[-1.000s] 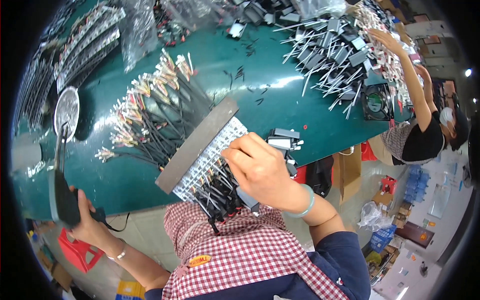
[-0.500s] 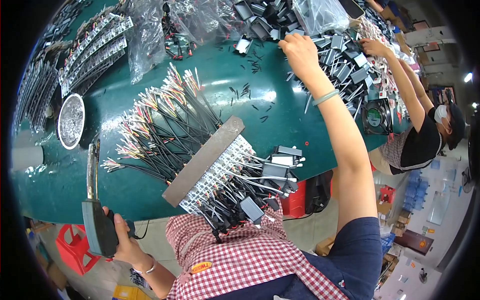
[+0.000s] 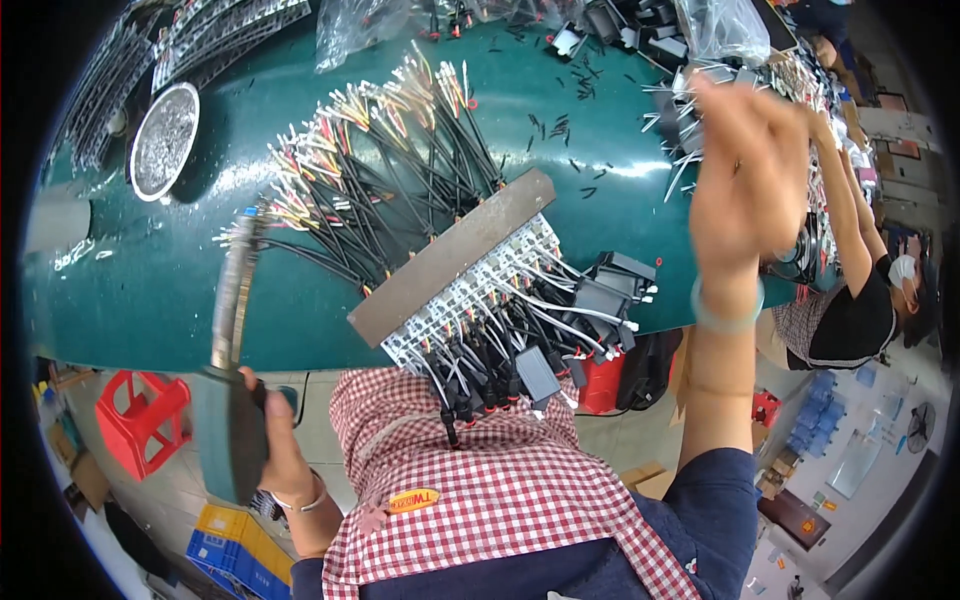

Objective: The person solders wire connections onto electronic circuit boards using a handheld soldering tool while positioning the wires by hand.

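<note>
My left hand [image 3: 283, 450] is closed round the handle of a dark green heat gun [image 3: 230, 430] with a long metal barrel. The barrel's tip overlaps the stripped ends of a fan of black cables [image 3: 350, 200]. Motion smears my right hand [image 3: 750, 175], raised in front of the heap of dark boxy parts; whether it holds anything is unclear. Between my hands, a brown bar [image 3: 455, 255] lies across a row of small white circuit boards [image 3: 480, 290]. From the boards' near side, black and white leads with dark rectangular housings [image 3: 600, 295] hang over the table edge.
A round metal bowl [image 3: 165, 140] stands at left, with stacked board strips [image 3: 225, 40] behind it. Black sleeve scraps [image 3: 550, 130] are scattered on the green table [image 3: 120, 310]. A co-worker [image 3: 850, 310] reaches in from the right. A red stool [image 3: 142, 420] is at lower left.
My right hand has drawn back from the heap of boxy parts towards me. The heat gun's tip has moved closer to the cable ends. The whole view has shifted slightly.
</note>
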`<state>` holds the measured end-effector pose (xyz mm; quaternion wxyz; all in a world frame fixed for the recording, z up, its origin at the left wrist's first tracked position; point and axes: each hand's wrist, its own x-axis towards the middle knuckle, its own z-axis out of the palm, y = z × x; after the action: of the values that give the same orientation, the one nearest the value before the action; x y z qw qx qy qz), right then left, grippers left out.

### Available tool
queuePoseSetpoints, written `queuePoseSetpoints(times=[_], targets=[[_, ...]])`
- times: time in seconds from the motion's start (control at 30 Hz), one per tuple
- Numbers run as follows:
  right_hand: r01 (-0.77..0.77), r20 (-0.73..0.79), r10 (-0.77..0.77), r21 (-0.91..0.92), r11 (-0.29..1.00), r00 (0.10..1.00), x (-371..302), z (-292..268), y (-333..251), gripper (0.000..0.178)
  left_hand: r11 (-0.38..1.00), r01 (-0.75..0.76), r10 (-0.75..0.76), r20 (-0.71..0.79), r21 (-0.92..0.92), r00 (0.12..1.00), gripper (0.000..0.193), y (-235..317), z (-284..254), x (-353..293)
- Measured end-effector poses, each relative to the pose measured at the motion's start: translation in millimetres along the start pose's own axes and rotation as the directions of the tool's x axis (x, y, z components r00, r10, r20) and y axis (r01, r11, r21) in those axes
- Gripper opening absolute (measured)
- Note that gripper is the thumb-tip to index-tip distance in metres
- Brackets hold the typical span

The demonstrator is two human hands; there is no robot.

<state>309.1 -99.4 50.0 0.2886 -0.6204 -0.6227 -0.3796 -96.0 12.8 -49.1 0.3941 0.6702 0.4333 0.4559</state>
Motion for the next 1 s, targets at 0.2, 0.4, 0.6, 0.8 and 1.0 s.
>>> queuePoseSetpoints(times=[0.2, 0.4, 0.6, 0.8, 1.0], targets=[[-0.346, 0.479, 0.135, 0.386, 0.855, 0.867, -47, -12, -129, 0.033, 0.938, -0.093, -0.072, 0.452, 0.333, 0.889, 0.024, 33, -9, -19], [-0.519, 0.505, 0.332, 0.289, 0.804, 0.796, -70, -3, -160, 0.027, 0.98, -0.118, 0.002, 0.583, 0.161, 0.812, 0.023, 29, -9, -30], [-0.46, 0.529, 0.314, 0.168, 0.872, 0.789, -79, -3, -166, 0.025, 0.984, -0.157, 0.082, 0.585, 0.078, 0.807, 0.022, 42, 1, -24], [-0.444, 0.509, 0.308, 0.168, 0.88, 0.803, -81, -1, -168, 0.024, 0.986, -0.163, 0.102, 0.616, 0.043, 0.781, 0.022, 42, 6, -21], [-0.441, 0.513, 0.3, 0.177, 0.88, 0.804, -80, 0, -166, 0.024, 0.983, -0.184, 0.137, 0.6, 0.017, 0.788, 0.025, 37, 9, -21]])
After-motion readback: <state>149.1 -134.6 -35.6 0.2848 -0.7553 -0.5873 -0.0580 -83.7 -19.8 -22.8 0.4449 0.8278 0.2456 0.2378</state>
